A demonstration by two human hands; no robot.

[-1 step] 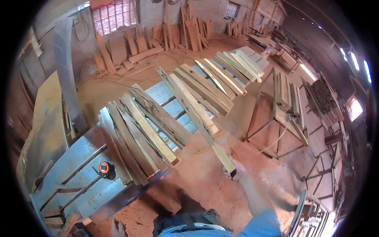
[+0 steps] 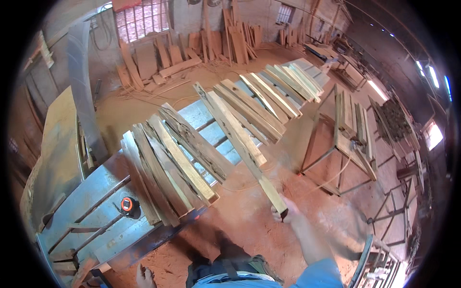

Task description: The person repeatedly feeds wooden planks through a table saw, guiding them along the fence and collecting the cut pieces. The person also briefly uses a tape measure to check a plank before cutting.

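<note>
My right hand (image 2: 286, 210) is closed around the near end of a long wooden plank (image 2: 249, 153), which sticks out past the table edge. The plank's far end rests on the blue metal table (image 2: 103, 197), and it lies alongside a shorter pale plank (image 2: 238, 132). At the lower edge my left hand (image 2: 145, 277) hangs beside the table, partly cut off, its fingers loosely apart and no object seen in them. To the left of the held plank lies a wide, rough-edged board (image 2: 194, 141). Several narrower strips (image 2: 175, 156) lie left of that.
An orange and black tape measure (image 2: 127, 206) sits on the table's left part. More planks (image 2: 254, 110) lie across its far part. On the right a metal-framed stand (image 2: 338, 144) carries timber. Boards (image 2: 235, 45) lean against the back wall, and a cable (image 2: 331, 177) trails nearby.
The view has shifted very slightly. My right hand keeps its grip on the plank, and nothing else has visibly moved.
</note>
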